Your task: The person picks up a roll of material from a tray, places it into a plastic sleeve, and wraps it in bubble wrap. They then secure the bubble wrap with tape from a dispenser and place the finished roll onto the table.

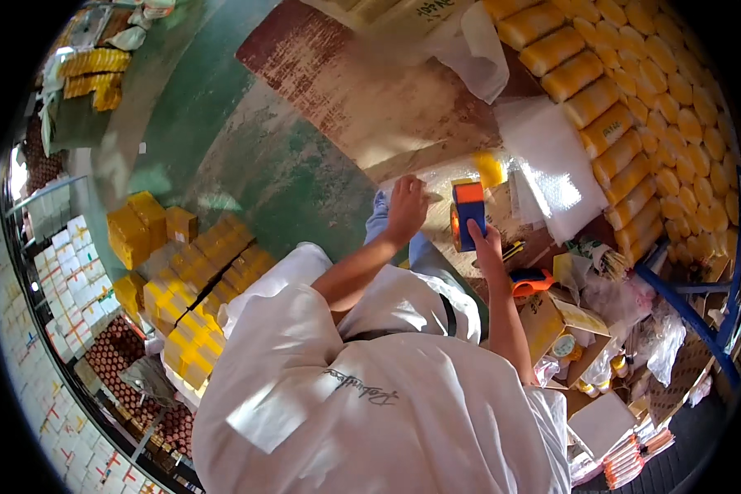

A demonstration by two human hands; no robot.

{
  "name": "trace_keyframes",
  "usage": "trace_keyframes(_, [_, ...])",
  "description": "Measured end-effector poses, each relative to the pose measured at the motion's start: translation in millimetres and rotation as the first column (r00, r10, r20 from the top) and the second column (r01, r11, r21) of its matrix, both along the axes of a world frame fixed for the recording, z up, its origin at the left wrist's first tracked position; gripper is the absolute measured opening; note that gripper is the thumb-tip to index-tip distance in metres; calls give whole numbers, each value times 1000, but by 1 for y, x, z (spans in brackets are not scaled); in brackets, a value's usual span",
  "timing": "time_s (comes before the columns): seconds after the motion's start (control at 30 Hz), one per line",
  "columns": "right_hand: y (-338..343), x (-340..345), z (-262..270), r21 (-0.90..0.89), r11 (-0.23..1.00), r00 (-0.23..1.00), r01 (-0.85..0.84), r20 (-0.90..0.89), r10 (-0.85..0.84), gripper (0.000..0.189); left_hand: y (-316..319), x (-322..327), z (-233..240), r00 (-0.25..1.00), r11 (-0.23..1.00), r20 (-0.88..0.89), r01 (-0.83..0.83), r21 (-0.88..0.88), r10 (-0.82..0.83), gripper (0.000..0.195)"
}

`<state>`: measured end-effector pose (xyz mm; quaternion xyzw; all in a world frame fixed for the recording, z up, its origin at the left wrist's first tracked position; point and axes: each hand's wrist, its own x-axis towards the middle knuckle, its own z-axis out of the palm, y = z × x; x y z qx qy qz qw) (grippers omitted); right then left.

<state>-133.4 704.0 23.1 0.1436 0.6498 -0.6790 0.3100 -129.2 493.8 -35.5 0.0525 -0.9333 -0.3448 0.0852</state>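
My right hand (pixel 489 248) grips a blue and orange tape dispenser (pixel 469 210), holding it upright with a roll at its left side. Left of the dispenser, my left hand (pixel 407 207) is bent with its fingers curled; whether it pinches anything cannot be made out. Under and beyond both hands lies clear plastic wrapping (pixel 435 175), with a yellow piece (pixel 489 170) at its far right. A yellow and black cutter (pixel 514 249) rests just right of my right hand. An orange-handled tape dispenser (pixel 530 282) sits nearer my body on that side.
Shiny white packing sheet (pixel 552 167) lies at the right, before rows of yellow-wrapped rolls (pixel 605 133). Open cardboard boxes (pixel 577 321) and a blue metal frame (pixel 679 302) stand right of me. Yellow-taped cartons (pixel 191 296) are stacked left. Worn brown board (pixel 346 92) covers the green floor (pixel 272 179).
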Motion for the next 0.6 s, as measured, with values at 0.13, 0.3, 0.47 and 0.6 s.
trace_keyframes(0.13, [-36, -28, 16, 181, 977, 991, -115, 86, 100, 40, -10, 11, -11, 1000, 996, 11, -21, 86, 20, 20])
trace_keyframes(0.3, [-65, -49, 4, 315, 907, 960, -281, 107, 260, 51, -12, 11, -24, 997, 998, -35, 63, -1, -63, 12])
trace_keyframes(0.47, [-68, -50, -13, 397, 854, 928, -335, 293, 228, 54, -11, 19, -12, 997, 998, 56, -54, 22, 53, 29])
trace_keyframes(0.6, [-72, -47, -7, 394, 866, 934, -307, 300, 194, 52, -8, 8, 10, 991, 994, 77, -102, -44, 106, 65])
